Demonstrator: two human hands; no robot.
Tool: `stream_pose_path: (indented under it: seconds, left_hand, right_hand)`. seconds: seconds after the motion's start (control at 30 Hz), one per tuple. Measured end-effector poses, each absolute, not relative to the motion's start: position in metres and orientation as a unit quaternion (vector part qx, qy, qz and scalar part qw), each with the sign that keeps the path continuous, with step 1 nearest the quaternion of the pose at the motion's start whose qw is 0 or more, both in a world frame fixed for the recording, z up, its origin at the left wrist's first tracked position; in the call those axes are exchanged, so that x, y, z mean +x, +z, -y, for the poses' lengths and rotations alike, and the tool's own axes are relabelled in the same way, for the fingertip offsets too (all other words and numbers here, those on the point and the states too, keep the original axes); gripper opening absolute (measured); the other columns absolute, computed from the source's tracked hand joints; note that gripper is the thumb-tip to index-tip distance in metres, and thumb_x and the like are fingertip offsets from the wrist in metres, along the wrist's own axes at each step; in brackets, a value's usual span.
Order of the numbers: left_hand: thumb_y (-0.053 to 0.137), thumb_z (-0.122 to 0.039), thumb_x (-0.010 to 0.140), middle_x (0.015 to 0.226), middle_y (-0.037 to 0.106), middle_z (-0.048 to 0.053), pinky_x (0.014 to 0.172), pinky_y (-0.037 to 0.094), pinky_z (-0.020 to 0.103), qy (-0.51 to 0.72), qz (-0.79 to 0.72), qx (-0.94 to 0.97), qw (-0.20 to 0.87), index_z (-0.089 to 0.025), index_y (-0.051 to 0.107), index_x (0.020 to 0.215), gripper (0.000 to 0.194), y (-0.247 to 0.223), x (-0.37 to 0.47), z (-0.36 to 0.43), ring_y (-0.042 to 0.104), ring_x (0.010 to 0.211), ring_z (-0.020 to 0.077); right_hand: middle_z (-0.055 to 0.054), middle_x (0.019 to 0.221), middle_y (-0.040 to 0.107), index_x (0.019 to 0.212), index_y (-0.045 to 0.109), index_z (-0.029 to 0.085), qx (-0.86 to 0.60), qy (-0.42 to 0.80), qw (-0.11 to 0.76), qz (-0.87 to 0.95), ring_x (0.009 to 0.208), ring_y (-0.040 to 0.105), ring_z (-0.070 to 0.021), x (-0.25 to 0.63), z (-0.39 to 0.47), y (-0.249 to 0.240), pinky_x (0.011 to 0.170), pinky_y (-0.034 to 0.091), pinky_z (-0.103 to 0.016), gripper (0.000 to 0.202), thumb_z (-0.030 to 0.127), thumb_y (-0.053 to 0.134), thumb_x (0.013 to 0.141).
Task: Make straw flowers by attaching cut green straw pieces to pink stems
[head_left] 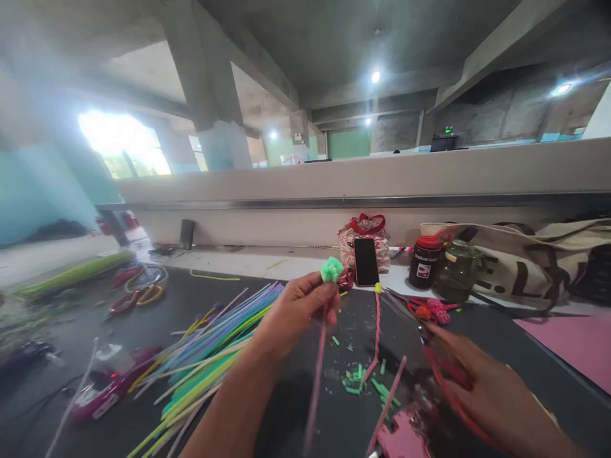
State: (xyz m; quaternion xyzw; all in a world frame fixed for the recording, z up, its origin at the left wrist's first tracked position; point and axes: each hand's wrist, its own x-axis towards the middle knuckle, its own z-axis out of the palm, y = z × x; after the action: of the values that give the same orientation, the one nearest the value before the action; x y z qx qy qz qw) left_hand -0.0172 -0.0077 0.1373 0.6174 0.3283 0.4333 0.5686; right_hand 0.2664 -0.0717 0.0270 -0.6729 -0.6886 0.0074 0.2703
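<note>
My left hand (pixel 310 296) is closed, pinching a small green pipe-cleaner flower (pixel 332 270) with its fingertips. A pink pipe-cleaner stem (pixel 317 381) hangs below that hand. On the right, my right hand (pixel 482 375) is wrapped round red-handled scissors (pixel 442 375), somewhat smeared by motion. Their blades point up and left, apart from the flower. Between the hands lies a pink stem with a yellow tip (pixel 377 324), among short green pipe-cleaner offcuts (pixel 356 380). Another pink pipe cleaner (pixel 389 404) lies close to my right hand.
Many coloured pipe cleaners (pixel 210 362) spread to the left, beside a purple glue gun (pixel 102 388). A phone (pixel 366 262) leans on a patterned bag (pixel 346 238). A red-lidded jar (pixel 424 262), a glass jug (pixel 456 273) and a canvas bag (pixel 515 261) line the back right.
</note>
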Motion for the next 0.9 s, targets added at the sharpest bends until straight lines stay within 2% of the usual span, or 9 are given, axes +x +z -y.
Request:
stream_pose_path:
  seconds: [0.1, 0.2, 0.3, 0.4, 0.47, 0.57, 0.67, 0.77, 0.9]
  left_hand:
    - [0.061, -0.035, 0.073, 0.062, 0.049, -0.005, 0.044, 0.029, 0.016, 0.428, -0.330, 0.606, 0.584, -0.018, 0.061, 0.092, 0.025, 0.139, -0.021, 0.010, 0.040, 0.048, 0.0033]
    - [0.063, -0.032, 0.072, 0.069, 0.053, -0.003, 0.049, 0.030, 0.015, 0.412, -0.343, 0.597, 0.596, -0.018, 0.062, 0.093, 0.025, 0.131, -0.024, 0.010, 0.042, 0.055, 0.0039]
    - [0.062, -0.035, 0.073, 0.070, 0.054, -0.001, 0.048, 0.028, 0.015, 0.377, -0.382, 0.607, 0.586, -0.015, 0.063, 0.084, 0.023, 0.111, -0.027, 0.009, 0.040, 0.054, 0.0036]
    - [0.058, -0.041, 0.075, 0.060, 0.050, -0.003, 0.039, 0.017, 0.016, 0.325, -0.403, 0.613, 0.597, -0.013, 0.059, 0.071, 0.029, 0.086, -0.028, 0.008, 0.029, 0.043, 0.0017]
    - [0.057, -0.042, 0.075, 0.058, 0.048, -0.004, 0.037, 0.013, 0.016, 0.308, -0.396, 0.590, 0.633, -0.013, 0.057, 0.071, 0.028, 0.075, -0.026, 0.007, 0.027, 0.041, 0.0014]
    - [0.062, -0.034, 0.071, 0.067, 0.052, -0.003, 0.035, 0.017, 0.014, 0.317, -0.376, 0.540, 0.683, -0.016, 0.058, 0.083, 0.023, 0.069, -0.017, -0.001, 0.036, 0.044, 0.0019]
    - [0.065, -0.026, 0.067, 0.070, 0.055, -0.001, 0.038, 0.027, 0.013, 0.320, -0.353, 0.520, 0.708, -0.015, 0.058, 0.085, 0.021, 0.069, -0.005, -0.013, 0.044, 0.049, 0.0032]
    - [0.063, -0.023, 0.067, 0.071, 0.058, 0.001, 0.040, 0.032, 0.014, 0.323, -0.372, 0.521, 0.697, -0.015, 0.058, 0.086, 0.020, 0.065, 0.009, -0.026, 0.050, 0.052, 0.0050]
    - [0.055, -0.020, 0.075, 0.079, 0.061, 0.003, 0.045, 0.038, 0.015, 0.332, -0.419, 0.532, 0.657, -0.017, 0.056, 0.099, 0.025, 0.054, 0.032, -0.049, 0.056, 0.060, 0.0072]
  right_hand:
    - [-0.001, 0.124, 0.053, 0.131, 0.039, 0.034, -0.708, 0.046, 0.161, 0.686, 0.098, 0.059, -0.0258, 0.279, 0.067, 0.027, 0.071, 0.052, -0.035, 0.059, 0.037, 0.050, 0.073]
    - [-0.004, 0.125, 0.051, 0.131, 0.038, 0.032, -0.732, 0.048, 0.098, 0.673, 0.099, 0.057, -0.0281, 0.290, 0.062, 0.023, 0.075, 0.048, -0.041, 0.057, 0.041, 0.045, 0.076]
    - [-0.006, 0.122, 0.053, 0.131, 0.038, 0.031, -0.731, 0.052, 0.071, 0.677, 0.097, 0.058, -0.0279, 0.296, 0.059, 0.019, 0.074, 0.048, -0.040, 0.055, 0.044, 0.042, 0.078]
    - [-0.005, 0.121, 0.055, 0.130, 0.040, 0.031, -0.721, 0.054, 0.064, 0.688, 0.096, 0.058, -0.0273, 0.295, 0.058, 0.014, 0.074, 0.047, -0.039, 0.054, 0.044, 0.044, 0.078]
    - [-0.005, 0.121, 0.055, 0.129, 0.042, 0.031, -0.715, 0.057, 0.061, 0.695, 0.097, 0.058, -0.0272, 0.291, 0.059, 0.012, 0.075, 0.046, -0.038, 0.053, 0.043, 0.045, 0.077]
    - [-0.005, 0.119, 0.057, 0.128, 0.044, 0.030, -0.717, 0.062, 0.061, 0.691, 0.096, 0.059, -0.0286, 0.287, 0.059, 0.007, 0.074, 0.046, -0.037, 0.053, 0.039, 0.046, 0.076]
    - [-0.007, 0.115, 0.059, 0.127, 0.045, 0.027, -0.722, 0.063, 0.068, 0.686, 0.093, 0.060, -0.0292, 0.287, 0.058, 0.003, 0.073, 0.046, -0.037, 0.053, 0.039, 0.047, 0.076]
    - [-0.006, 0.111, 0.062, 0.127, 0.045, 0.027, -0.723, 0.065, 0.069, 0.684, 0.093, 0.060, -0.0279, 0.289, 0.056, 0.002, 0.075, 0.045, -0.036, 0.052, 0.040, 0.048, 0.076]
    - [-0.009, 0.111, 0.061, 0.128, 0.044, 0.025, -0.732, 0.067, 0.065, 0.674, 0.092, 0.060, -0.0282, 0.289, 0.056, 0.002, 0.073, 0.044, -0.036, 0.053, 0.040, 0.045, 0.078]
